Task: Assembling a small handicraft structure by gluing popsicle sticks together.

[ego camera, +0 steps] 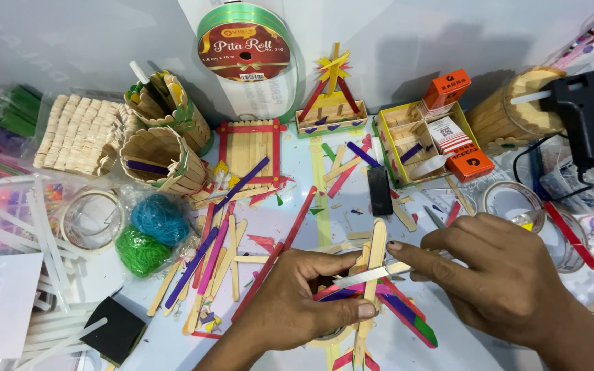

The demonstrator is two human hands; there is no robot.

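Note:
My left hand (295, 302) pinches a craft piece made of ice-cream sticks (374, 275), a plain upright stick crossed by pink, purple and green ones. It rests over a roll of tape (330, 335) that is mostly hidden. My right hand (500, 275) comes in from the right. Its forefinger and thumb hold a thin clear strip (364, 275) laid across the plain stick, and my left thumb touches the strip's other end.
Loose coloured and plain sticks (207, 264) lie left of my hands. Stick baskets (163, 159), a ribbon spool (245, 51), a yellow stick box (407, 141), orange cartons (467, 163), a black glue gun (582, 113), yarn balls (149, 233) and glue sticks (42, 233) crowd the table.

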